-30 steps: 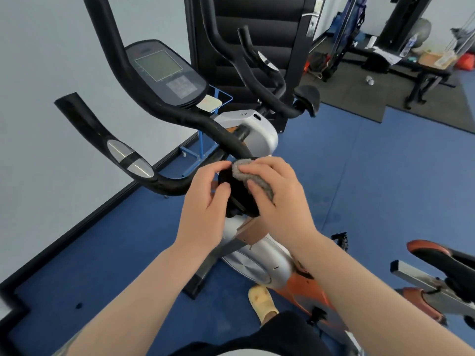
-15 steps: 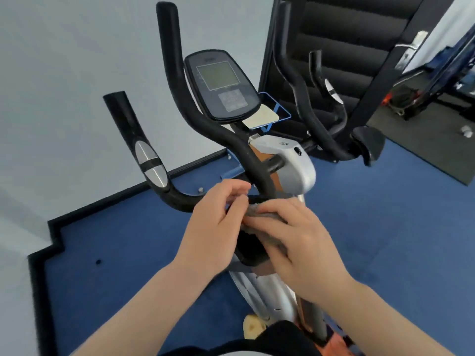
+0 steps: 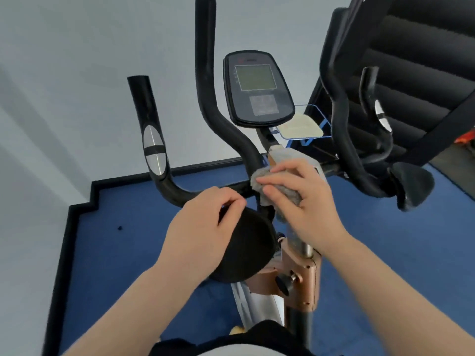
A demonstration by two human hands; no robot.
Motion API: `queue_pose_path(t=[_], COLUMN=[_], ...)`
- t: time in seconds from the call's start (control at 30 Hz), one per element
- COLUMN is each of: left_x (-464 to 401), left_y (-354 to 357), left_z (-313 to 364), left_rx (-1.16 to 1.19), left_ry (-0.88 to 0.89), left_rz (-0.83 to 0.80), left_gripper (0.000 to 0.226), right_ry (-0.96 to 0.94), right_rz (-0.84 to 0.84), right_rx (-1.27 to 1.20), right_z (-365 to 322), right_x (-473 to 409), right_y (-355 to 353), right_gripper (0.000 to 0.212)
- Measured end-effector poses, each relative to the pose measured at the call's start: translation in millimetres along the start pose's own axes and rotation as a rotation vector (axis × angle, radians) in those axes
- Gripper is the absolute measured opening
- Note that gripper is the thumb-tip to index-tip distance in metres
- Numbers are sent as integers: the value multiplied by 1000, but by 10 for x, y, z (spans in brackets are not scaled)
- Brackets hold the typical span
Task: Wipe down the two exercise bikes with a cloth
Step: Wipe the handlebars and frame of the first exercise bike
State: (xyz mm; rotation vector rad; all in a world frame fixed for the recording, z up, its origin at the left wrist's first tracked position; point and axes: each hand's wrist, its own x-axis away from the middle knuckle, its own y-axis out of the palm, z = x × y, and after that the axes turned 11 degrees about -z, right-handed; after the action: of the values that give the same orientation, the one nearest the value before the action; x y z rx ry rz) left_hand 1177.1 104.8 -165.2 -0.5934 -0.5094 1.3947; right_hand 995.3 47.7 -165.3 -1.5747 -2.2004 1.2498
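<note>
The crumpled grey fleecy cloth [image 3: 279, 187] sits bunched against the black tubular handlebar [image 3: 205, 104] at its centre joint, the right hand [image 3: 305, 199] curling its grip around it. The left hand [image 3: 205, 229] pinches the rim of the round black padded seat [image 3: 246, 249], holding nothing else. Bunched so small, the cloth could skip the curved bars or snag the orange-brown clamp knob [image 3: 284, 281].
</note>
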Motion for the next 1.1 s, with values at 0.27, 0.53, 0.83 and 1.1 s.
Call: queue_pose_path(t=[0.27,0.53,0.83,1.1], left_x=[-19,-23,-25,-4], left_y=[44,133,149,154], left_z=[191,191,228,217], left_rx=[-203,-253,-274,-271], left_ry=[-97,-242,-249,-258], left_rz=[38,147,176,176], left_gripper=[27,40,40,40], right_ry=[-133,-221,-327,-241], right_rz=[-13,-8,-53,17], right_rx=[-71,-69,-52,-106], right_z=[129,238,269,281], right_x=[159,267,316,308], right_y=[65,135,202,262], right_gripper=[21,22,22,20])
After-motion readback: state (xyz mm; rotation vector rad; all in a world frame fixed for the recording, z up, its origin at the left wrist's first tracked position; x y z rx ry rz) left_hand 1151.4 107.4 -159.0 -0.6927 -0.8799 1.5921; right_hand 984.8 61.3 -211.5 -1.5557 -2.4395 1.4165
